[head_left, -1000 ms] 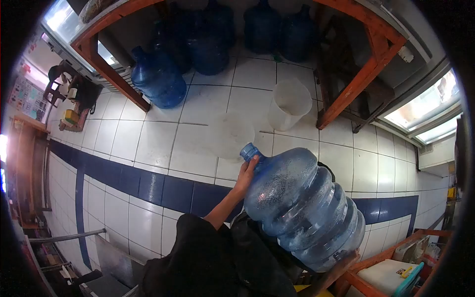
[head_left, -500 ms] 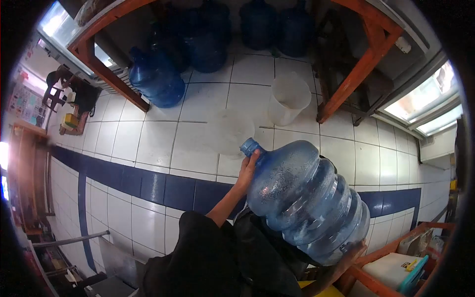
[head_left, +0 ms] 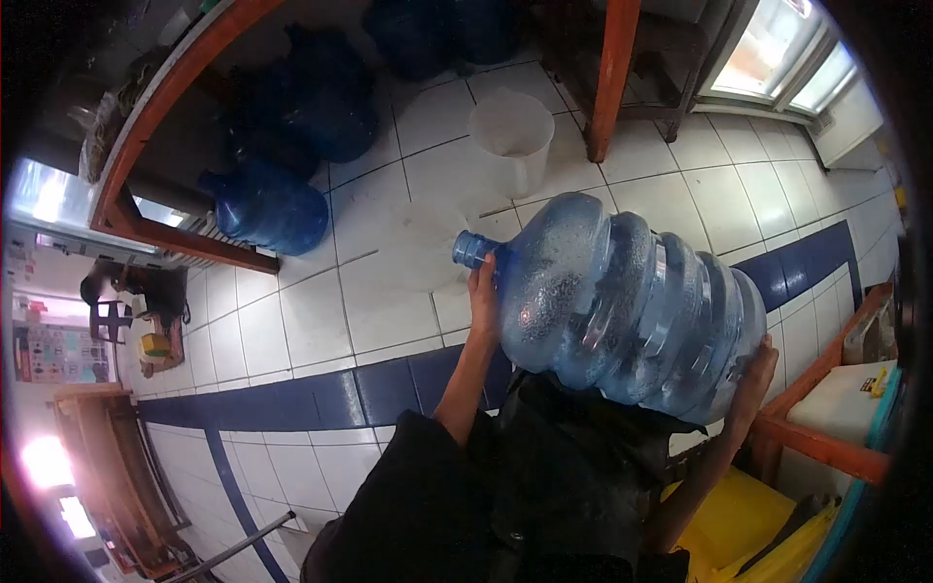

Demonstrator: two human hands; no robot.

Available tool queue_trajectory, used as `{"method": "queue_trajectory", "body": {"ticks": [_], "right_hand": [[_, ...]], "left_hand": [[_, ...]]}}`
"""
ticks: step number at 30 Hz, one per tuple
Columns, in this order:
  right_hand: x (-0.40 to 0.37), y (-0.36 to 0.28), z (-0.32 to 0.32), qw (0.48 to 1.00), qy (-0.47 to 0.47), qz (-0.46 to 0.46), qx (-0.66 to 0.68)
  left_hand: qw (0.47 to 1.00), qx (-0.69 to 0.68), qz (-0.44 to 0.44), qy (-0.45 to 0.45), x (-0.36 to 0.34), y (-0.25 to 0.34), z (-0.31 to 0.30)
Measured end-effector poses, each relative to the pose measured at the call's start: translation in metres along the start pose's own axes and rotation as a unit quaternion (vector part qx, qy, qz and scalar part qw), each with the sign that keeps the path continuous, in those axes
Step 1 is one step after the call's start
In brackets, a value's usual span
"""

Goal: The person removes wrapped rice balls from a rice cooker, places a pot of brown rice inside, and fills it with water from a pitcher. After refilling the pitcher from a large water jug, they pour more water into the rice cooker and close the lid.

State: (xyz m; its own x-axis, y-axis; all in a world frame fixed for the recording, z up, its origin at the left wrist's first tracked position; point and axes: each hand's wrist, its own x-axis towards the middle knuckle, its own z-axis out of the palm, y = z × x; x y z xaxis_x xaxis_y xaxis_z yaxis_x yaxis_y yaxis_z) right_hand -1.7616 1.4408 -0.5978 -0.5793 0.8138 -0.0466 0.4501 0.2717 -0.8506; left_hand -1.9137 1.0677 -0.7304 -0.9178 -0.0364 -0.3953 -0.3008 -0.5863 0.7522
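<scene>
A large clear blue water jug (head_left: 622, 301) lies on its side in front of my body, its open neck toward the left. My left hand (head_left: 484, 299) is wrapped round the jug beside the neck. At the base on the right, my right hand (head_left: 756, 377) presses against the jug with its fingers spread along it. Beyond the neck, a translucent round object (head_left: 423, 243) is on the tiled floor, partly behind the neck. A whitish bucket (head_left: 513, 146) stands farther back.
Several blue jugs, one of them lying tilted (head_left: 272, 209), are under a table with orange legs (head_left: 614, 78). An orange-framed rack (head_left: 821, 445) is at the right, above a yellow item (head_left: 724, 520). A metal bar (head_left: 238, 549) shows at lower left.
The jug has swung closer to level, its base rising on the right along with my right hand, which now shows more fully. The view has turned.
</scene>
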Motion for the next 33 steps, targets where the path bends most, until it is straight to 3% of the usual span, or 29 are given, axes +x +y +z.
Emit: {"method": "queue_trajectory", "body": {"ticks": [14,16,33], "right_hand": [[0.014,-0.010,0.011,0.998,-0.019,-0.026,-0.048],[0.015,-0.012,0.012,0.999,-0.021,0.010,-0.025],[0.027,-0.019,0.022,0.997,-0.050,-0.051,-0.022]], "left_hand": [[1.000,-0.001,0.007,0.031,-0.007,0.009,0.008],[1.000,-0.001,-0.005,0.023,-0.008,0.011,0.006],[0.999,0.016,0.005,0.040,0.002,0.000,-0.003]]}}
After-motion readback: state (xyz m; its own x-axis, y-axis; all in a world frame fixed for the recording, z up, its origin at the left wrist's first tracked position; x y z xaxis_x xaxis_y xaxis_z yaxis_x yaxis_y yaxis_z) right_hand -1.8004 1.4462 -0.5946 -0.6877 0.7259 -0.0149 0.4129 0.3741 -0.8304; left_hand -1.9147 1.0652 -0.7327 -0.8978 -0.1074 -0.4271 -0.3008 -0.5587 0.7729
